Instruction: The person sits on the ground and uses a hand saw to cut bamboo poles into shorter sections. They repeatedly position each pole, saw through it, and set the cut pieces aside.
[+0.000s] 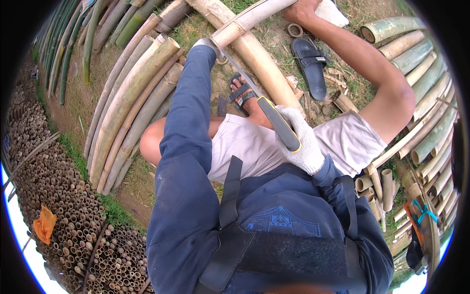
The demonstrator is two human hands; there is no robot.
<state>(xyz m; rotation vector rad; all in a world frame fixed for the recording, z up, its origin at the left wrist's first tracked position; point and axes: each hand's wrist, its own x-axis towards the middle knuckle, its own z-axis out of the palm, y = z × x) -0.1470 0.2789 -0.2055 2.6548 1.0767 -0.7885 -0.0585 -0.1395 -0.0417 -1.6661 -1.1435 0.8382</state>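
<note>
The right hand, in a white knit glove, is wrapped around the grip of a handsaw just right of the frame's centre; the gloved left hand, toward the upper left, sits beside the cut end of a bamboo pole, though I cannot tell whether it is clasping anything. The saw should be light, its thin blade springy and likely to bend if twisted, so the moulded handle is the only sensible hold. The pole probably feels stiff and fairly light for its bulk, being hollow, with a smooth skin that may roll or slip; it is best gripped near its end, clear of the teeth. The saw's handle is grey edged with yellow, its narrow blade slanting up and left past the pole's end. The pole is pale tan, at the top centre, lying across a thicker bamboo pole of similar straw colour. Beyond, a bare foot is by the pole, and a black sandal lies below it.
</note>
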